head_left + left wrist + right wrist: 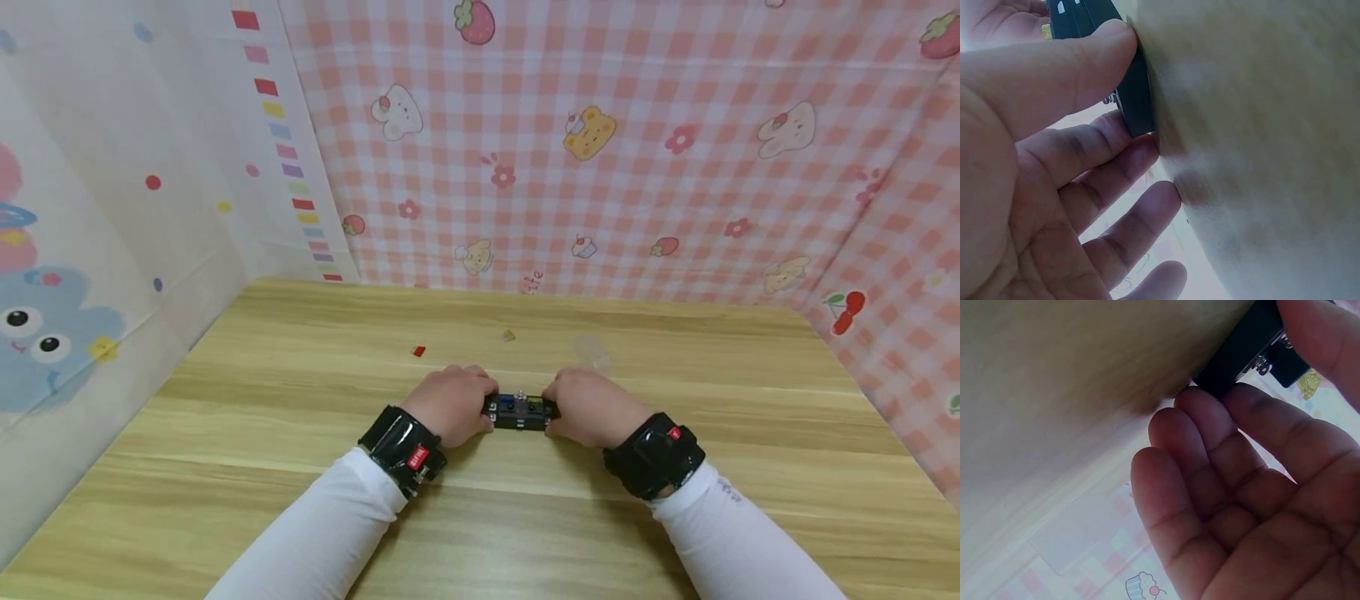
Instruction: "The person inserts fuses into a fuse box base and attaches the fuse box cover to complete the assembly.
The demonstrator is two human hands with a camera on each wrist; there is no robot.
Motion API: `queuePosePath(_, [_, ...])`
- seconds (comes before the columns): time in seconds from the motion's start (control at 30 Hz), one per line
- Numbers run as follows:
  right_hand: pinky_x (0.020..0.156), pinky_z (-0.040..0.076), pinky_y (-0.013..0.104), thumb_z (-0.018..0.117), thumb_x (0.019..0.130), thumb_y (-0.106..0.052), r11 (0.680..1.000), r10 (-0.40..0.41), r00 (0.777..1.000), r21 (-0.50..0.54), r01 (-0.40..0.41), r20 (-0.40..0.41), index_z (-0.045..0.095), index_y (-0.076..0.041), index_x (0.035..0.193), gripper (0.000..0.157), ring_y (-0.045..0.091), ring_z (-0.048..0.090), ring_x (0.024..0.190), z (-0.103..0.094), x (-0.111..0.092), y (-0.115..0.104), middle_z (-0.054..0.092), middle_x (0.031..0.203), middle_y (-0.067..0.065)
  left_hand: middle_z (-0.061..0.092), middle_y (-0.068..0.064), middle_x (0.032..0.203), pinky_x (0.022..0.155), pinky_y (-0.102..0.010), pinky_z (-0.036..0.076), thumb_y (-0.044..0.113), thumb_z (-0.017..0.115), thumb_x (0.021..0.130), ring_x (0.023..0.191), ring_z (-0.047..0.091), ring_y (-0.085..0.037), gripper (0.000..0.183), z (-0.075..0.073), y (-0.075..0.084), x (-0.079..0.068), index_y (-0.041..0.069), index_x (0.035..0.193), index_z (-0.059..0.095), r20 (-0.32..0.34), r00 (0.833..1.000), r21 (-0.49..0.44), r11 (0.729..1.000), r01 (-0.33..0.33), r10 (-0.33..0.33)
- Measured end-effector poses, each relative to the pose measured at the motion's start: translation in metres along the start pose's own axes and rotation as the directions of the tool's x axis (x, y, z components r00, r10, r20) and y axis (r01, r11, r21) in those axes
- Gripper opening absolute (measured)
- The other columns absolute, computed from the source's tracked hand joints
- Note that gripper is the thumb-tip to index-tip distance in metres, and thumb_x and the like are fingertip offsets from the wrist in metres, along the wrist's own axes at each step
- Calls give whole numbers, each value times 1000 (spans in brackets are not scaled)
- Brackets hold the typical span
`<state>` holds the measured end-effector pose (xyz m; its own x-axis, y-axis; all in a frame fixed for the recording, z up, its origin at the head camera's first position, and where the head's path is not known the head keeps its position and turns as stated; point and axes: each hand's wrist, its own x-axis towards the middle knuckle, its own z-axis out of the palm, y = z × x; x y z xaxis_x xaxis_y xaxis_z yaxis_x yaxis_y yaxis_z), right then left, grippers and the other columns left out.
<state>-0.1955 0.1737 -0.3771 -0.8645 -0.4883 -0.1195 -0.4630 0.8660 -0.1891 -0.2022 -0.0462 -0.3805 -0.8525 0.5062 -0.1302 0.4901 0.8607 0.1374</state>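
A small black oblong box (521, 412) lies at the middle of the wooden table, its long side running left to right. Its top carries blue and yellow parts and shiny metal fittings. With thumb and fingers, my left hand (452, 407) pinches the left end. The right end is pinched by my right hand (596, 408). From the left wrist, the box's dark side (1137, 94) shows under the thumb, right at the tabletop. In the right wrist view, metal coils stand out from the box (1235, 359), and the other fingers curve loosely below it.
Beyond the hands on the table (480, 517) lie a small red piece (419, 351), a tiny yellowish piece (508, 336) and a clear plastic item (592, 353). A pink checked cloth (540, 208) hangs behind the table's far edge.
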Motion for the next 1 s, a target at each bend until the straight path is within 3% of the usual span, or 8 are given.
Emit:
queuePosePath(0.3, [70,44,31,87,86,-19,999,33,999,16,-33,6,75,-9,89,16,17,51,73,1,1,-1,60,82,0,67,-5,139,103,-47,53,36,83,91,119,64,-28,53,-2,-3,5,15,138,69,35,999,-30,1000,-1,2])
queuePosePath(0.43, [70,43,31,86,87,-19,999,35,999,16,-35,4,76,-9,91,15,17,52,73,0,1,-2,60,82,0,70,-4,132,98,-44,54,33,81,92,107,65,-22,50,-7,-7,10,13,137,70,88,996,-103,995,8,2])
queuePosePath(0.6, [68,42,31,86,87,-19,1000,29,1000,8,-29,1,74,-9,89,16,17,51,72,-1,0,-3,59,80,0,67,-6,143,112,-45,49,30,70,101,128,64,-24,46,-18,-12,17,13,143,65,130,992,-195,980,31,-5])
queuePosePath(0.67, [68,42,31,86,86,-19,1000,30,1000,8,-30,-1,74,-9,88,16,17,51,72,-1,0,-3,58,80,0,63,-7,149,117,-47,45,31,66,103,140,58,-27,44,-22,-13,20,13,144,64,109,994,-210,977,42,-19])
queuePosePath(0.9, [68,42,31,87,86,-19,999,38,999,12,-38,0,73,-9,87,17,18,52,72,0,0,-3,58,79,1,65,-9,146,114,-47,48,26,63,106,136,61,-28,36,-28,-13,36,12,139,66,-1,998,-231,971,65,-67])
queuePosePath(1.0, [69,43,32,87,86,-19,1000,31,1000,2,-31,-5,73,-9,87,17,18,52,72,0,0,-2,58,79,0,66,-10,144,113,-47,49,22,62,106,134,62,-29,37,-29,-13,44,12,141,65,-19,997,-238,969,70,-77])
